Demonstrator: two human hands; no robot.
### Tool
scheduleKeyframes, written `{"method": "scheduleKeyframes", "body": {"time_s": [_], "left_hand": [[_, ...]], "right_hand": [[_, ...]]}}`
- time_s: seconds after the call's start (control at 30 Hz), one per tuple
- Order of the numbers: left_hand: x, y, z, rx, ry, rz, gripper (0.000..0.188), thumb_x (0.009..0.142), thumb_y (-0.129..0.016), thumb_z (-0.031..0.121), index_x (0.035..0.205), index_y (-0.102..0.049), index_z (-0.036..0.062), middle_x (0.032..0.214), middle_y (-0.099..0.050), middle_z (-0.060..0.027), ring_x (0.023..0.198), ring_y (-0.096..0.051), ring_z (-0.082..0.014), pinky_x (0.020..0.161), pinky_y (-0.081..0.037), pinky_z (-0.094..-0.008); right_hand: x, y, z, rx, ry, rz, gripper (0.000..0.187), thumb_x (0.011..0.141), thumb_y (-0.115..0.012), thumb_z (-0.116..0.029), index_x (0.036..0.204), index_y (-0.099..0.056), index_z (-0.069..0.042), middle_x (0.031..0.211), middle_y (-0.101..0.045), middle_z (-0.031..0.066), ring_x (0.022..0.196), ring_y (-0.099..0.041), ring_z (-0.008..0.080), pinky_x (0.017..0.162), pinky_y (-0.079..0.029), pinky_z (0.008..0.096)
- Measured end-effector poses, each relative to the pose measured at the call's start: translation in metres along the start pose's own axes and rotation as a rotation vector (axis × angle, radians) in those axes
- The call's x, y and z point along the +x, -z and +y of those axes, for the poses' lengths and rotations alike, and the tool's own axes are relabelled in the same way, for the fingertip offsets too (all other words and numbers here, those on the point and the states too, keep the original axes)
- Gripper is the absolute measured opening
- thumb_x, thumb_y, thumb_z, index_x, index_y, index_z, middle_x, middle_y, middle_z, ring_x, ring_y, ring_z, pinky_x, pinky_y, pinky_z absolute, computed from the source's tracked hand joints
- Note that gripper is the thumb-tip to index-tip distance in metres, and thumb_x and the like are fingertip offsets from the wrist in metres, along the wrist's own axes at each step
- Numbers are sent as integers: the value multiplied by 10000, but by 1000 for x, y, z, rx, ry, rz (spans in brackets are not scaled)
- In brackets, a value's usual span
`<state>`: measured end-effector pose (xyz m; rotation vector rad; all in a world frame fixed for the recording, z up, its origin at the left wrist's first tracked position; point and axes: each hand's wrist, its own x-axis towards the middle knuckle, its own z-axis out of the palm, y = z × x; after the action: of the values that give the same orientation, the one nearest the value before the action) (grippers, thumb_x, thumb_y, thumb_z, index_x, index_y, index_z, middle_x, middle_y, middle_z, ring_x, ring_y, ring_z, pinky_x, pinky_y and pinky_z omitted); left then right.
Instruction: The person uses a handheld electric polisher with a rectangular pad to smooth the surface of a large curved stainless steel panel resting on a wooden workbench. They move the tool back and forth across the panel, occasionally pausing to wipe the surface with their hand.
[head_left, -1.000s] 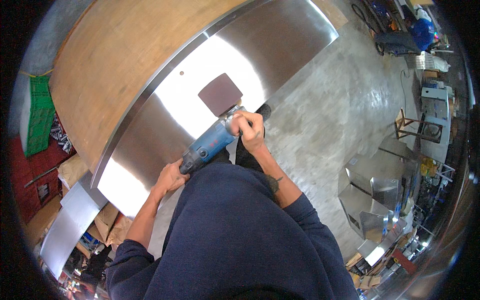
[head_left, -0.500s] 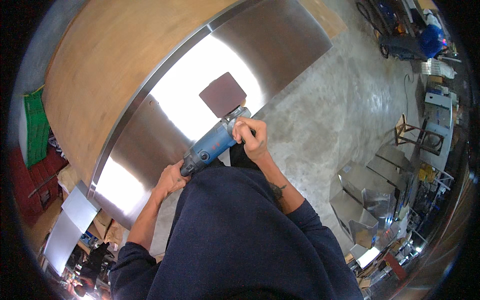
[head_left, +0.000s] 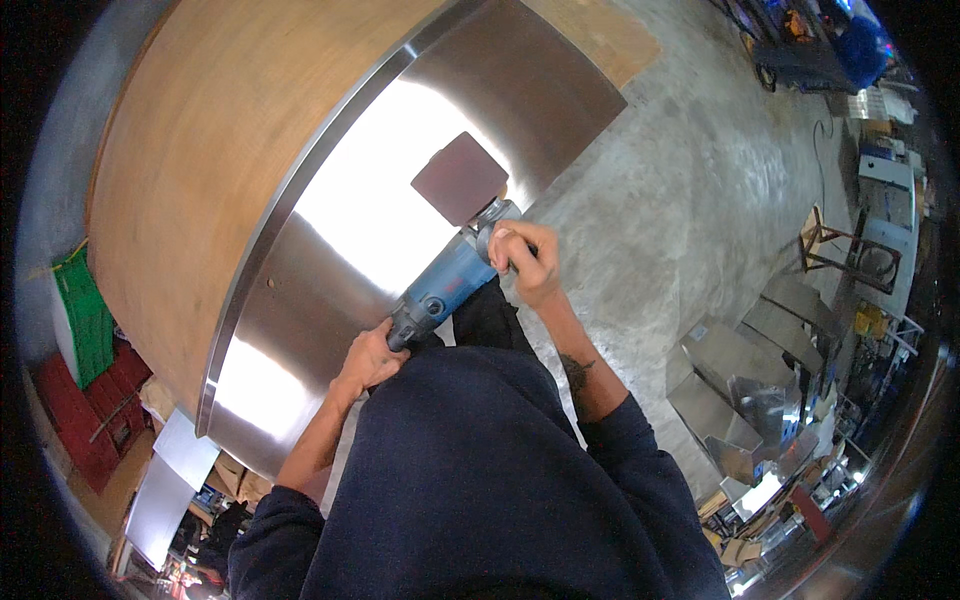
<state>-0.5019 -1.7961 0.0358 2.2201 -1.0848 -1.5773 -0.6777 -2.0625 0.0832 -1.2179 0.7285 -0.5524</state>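
Note:
A blue corded-style power sander (head_left: 447,280) with a brown abrasive drum (head_left: 460,179) is held in both my hands. My left hand (head_left: 372,360) is wrapped round its dark rear end. Farther forward, my right hand (head_left: 530,260) grips the front handle beside the drum. Under the drum lies a long brushed metal sheet (head_left: 330,275), brightly lit in its middle, with a raised strip-like edge on its far left side. The drum overlaps the sheet in view; whether it touches the metal I cannot tell. A small hole shows in the sheet left of the sander.
A wide wooden board (head_left: 230,120) extends beyond the sheet. Bent metal pieces (head_left: 720,375) stand on the concrete floor (head_left: 640,250) at right, near a small stool frame (head_left: 840,250). A green item (head_left: 85,320) and pale panels (head_left: 165,500) are at left.
The sander, held by both hands, has shifted along the sheet toward its far right end. The whole view has turned slightly. Both grips stay the same.

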Motion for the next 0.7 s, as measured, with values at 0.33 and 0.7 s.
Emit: {"method": "scheduleKeyframes", "body": {"time_s": [0.33, 0.7], "left_hand": [[73, 5, 86, -36, -11, -26, 669, 776, -729, 226, 1309, -574, -147, 963, -682, -390, 979, -708, -512, 891, -538, -499], [139, 19, 150, -13, -64, 17, 613, 780, -764, 245, 1242, -600, -124, 995, -693, -385, 993, -713, -500, 903, -550, -499]], "right_hand": [[72, 83, -26, 11, 101, 11, 374, 971, -491, -116, 617, -488, 3, 602, -518, 92, 587, -486, 156, 586, -389, 311], [139, 150, -51, 58, 139, 77, 354, 949, -540, -128, 623, -527, 9, 606, -538, 82, 557, -492, 138, 535, -359, 301]]}}
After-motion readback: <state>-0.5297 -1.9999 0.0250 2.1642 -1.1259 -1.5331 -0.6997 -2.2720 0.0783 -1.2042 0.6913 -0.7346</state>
